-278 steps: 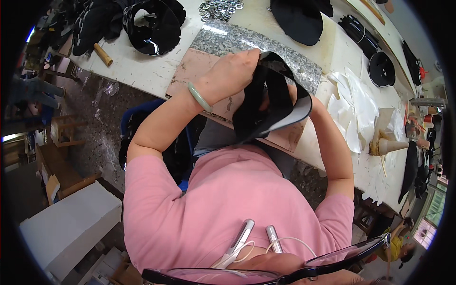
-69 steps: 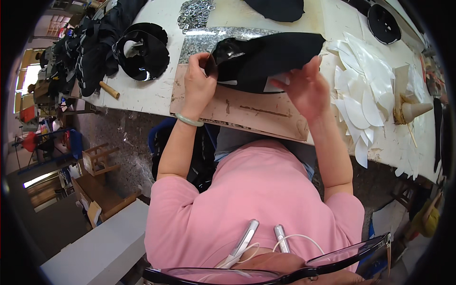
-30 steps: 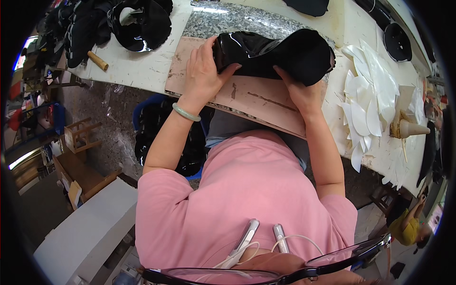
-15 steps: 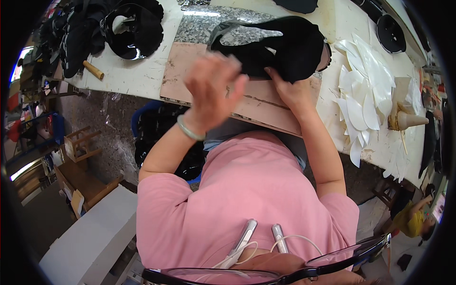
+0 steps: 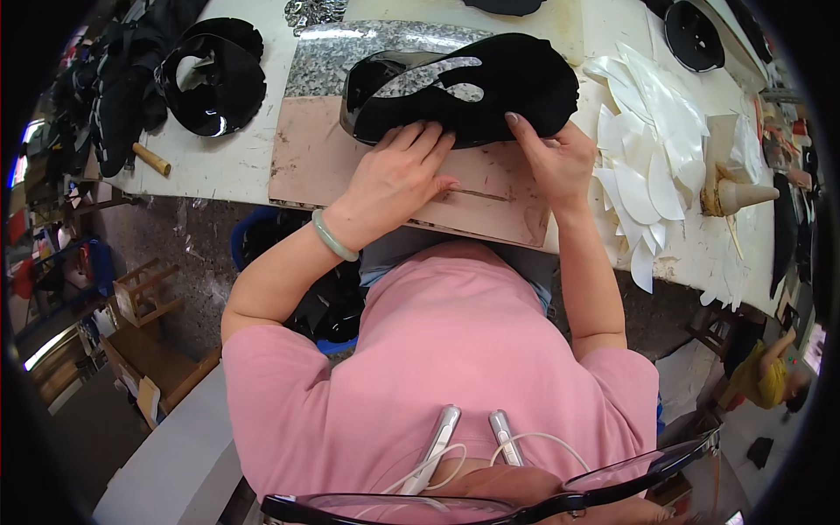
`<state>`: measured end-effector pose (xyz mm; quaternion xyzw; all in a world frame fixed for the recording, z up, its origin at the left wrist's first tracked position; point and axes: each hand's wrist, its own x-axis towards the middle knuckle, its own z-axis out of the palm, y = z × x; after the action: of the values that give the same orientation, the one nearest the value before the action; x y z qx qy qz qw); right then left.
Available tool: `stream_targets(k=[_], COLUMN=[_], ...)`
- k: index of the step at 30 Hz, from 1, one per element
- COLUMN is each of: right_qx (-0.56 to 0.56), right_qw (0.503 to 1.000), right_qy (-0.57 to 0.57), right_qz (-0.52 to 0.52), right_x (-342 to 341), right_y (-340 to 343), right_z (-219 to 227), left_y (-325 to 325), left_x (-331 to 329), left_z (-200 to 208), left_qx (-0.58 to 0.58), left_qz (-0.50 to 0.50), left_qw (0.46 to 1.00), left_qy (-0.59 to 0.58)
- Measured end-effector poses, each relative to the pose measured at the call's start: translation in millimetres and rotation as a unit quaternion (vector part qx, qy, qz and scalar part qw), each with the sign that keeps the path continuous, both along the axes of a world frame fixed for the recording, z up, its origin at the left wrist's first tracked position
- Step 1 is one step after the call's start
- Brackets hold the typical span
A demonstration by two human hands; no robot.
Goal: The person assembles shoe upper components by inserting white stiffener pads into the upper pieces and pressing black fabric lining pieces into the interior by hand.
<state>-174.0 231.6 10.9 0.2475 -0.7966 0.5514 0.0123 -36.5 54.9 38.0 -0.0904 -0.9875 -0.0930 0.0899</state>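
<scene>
Back from the front edge of the surface (image 5: 207, 171), a black shoe upper (image 5: 521, 79) lies across a pinkish board (image 5: 306, 149) and a grey speckled slab (image 5: 325, 57). Its left end is glossy, its right end matte, with openings between through which the slab shows.

Handling, as judged: light, and flexible enough to bend, with some spring in the curved left end. The glossy face is probably slick and liable to mark; the narrow strips around the openings would be the weaker points. Recommended hold: the broad matte right end, or the near rim, clear of the openings.

Right hand (image 5: 557, 162): closed on the near right rim, thumb on top, fingers mostly hidden beneath. Left hand (image 5: 394, 179): partly open, fingers side by side with tips at the near rim, thumb apart over the board; pressing or merely resting cannot be determined.
</scene>
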Motion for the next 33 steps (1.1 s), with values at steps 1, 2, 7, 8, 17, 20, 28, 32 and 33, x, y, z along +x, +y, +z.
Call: stream_targets(k=[1,2,7,8,17,20,28,32,33], right_qx=[0.01,0.021,0.064,0.093,0.097,0.115,0.225,0.327,0.323], right_qw=[1.0,0.999,0.995,0.992,0.995,0.991,0.961,0.937,0.938], right_qy=[0.0,-0.001,0.065,0.072,0.024,0.064,0.156,0.122,0.124], right_qz=[-0.019,-0.038,-0.046,-0.039,-0.015,-0.008,-0.033,0.01,0.008], right_x=[1,1,-12,-15,-19,-22,-25,-41,-51], right_y=[-2,-4,-3,-2,-2,-2,-2,-3,-5], right_z=[-1,-2,-7,-7,1,-12,-14,7,13], left_y=[-1,-3,-6,-7,-2,1,-48,-89,-89], left_x=[-3,-6,-23,-26,-58,-67,-126,-137,-126], left_z=[1,3,7,7,11,17,64,55,60], left_qx=[-0.003,-0.007,-0.024,-0.032,-0.04,-0.05,-0.092,0.073,0.123], left_qz=[-0.011,-0.021,-0.054,-0.068,-0.081,-0.075,-0.098,-0.005,0.02], left_qw=[1.0,1.0,0.998,0.997,0.993,0.988,0.969,0.99,0.979], left_qy=[0.0,0.0,-0.024,-0.008,-0.074,-0.128,0.208,-0.119,-0.164])
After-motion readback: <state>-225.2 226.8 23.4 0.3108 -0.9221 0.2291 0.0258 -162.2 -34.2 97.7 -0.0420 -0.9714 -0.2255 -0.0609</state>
